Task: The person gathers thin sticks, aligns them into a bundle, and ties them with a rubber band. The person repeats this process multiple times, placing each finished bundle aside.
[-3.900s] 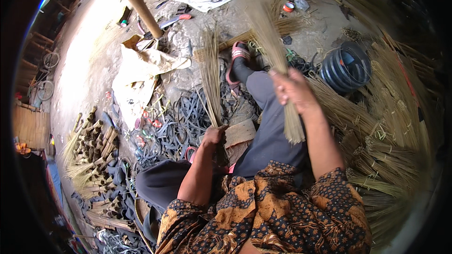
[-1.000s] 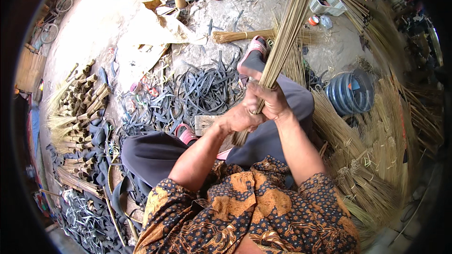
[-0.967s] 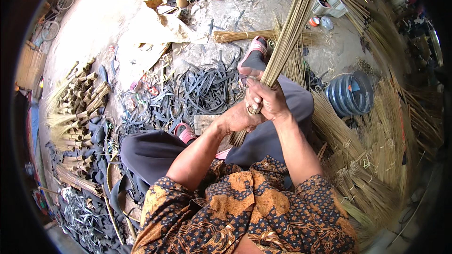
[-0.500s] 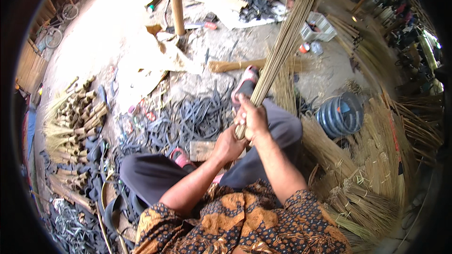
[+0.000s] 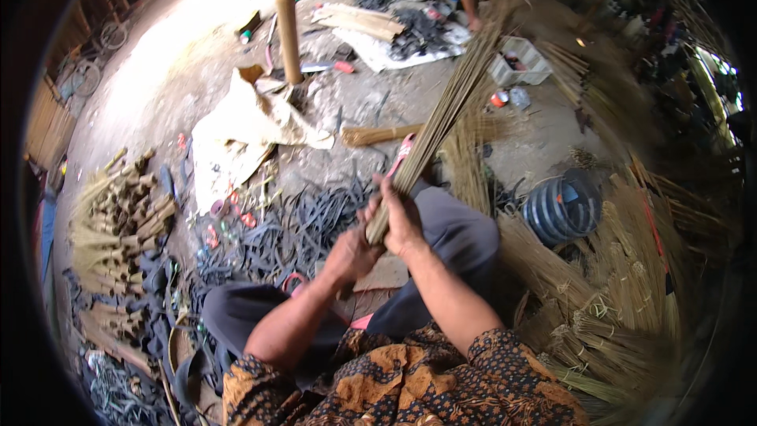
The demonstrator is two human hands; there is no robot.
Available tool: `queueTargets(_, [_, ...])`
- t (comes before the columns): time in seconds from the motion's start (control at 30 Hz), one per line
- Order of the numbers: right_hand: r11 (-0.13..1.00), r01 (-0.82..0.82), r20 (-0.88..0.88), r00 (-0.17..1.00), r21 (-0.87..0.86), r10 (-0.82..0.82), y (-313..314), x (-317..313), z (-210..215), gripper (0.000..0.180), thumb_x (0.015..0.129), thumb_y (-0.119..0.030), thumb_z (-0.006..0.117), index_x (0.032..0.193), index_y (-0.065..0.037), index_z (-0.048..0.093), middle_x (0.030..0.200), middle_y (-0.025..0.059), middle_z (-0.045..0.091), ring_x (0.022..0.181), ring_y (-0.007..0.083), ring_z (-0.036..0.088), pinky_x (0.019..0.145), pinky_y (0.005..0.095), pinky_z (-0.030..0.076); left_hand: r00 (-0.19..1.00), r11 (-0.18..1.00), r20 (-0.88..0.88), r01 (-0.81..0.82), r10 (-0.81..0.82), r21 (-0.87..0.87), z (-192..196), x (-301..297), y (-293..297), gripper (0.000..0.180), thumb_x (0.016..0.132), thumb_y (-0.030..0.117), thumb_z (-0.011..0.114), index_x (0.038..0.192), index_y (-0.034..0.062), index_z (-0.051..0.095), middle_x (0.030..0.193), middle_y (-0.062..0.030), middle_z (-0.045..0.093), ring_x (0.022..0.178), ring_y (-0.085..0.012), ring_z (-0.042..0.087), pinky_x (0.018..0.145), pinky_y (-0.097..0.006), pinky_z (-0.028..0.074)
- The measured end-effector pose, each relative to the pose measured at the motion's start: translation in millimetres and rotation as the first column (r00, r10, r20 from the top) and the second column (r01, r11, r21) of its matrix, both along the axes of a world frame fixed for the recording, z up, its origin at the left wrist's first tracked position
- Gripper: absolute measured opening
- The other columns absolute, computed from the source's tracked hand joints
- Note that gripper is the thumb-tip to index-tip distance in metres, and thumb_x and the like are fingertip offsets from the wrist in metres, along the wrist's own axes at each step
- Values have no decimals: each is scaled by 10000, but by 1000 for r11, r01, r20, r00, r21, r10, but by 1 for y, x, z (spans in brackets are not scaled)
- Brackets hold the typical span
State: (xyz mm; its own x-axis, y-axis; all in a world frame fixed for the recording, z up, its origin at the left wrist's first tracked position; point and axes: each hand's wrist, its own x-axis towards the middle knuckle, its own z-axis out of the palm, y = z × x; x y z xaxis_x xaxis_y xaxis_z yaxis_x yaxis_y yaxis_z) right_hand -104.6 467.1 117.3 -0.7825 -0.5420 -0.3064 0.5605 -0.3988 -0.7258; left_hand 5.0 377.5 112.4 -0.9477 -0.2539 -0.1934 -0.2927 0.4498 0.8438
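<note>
Straw-coloured stalk bundle [image 5: 438, 126] slants over the legs [image 5: 461, 229], butt near centre, tips twd 1 o'clock. R hand [image 5: 400, 221]: closed round it just above butt, as I read it. L hand [image 5: 352, 256]: blurred, at butt end; can't tell how far its fingers curl. Stalks look unbound, so my main worry: if R grip slackens, they'd prob. slide or fan out. Blurred tips show near white crate [image 5: 520, 63] & co-worker's arm [image 5: 467, 4], approx. 1 o'clock; depth unclear, wide swing might snag. Black strips [image 5: 303, 225], 9 o'clock, could tangle w/ dropped stalks.
</note>
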Motion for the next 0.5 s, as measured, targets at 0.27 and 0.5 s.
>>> queueTargets(0.27, [916,-131,-186,959,378,214,-5,-50,-68,463,1052,-459,599,1238,-36,627,1019,63,699,791,132,692,662,260,557,994,994,-27,-106,106,-22,73,7,-121,323,928,300,764,1047,30,633,726,-123,618,664,-216,556,668,-384,480])
queueTargets(0.5, [500,-253,25,908,828,418,-3,-36,-222,303,991,-348,673,986,-46,690,826,15,679,575,92,601,453,247,415,970,970,8,-241,241,11,88,15,-153,364,937,302,751,1126,14,634,734,-132,602,684,-215,548,699,-392,480])
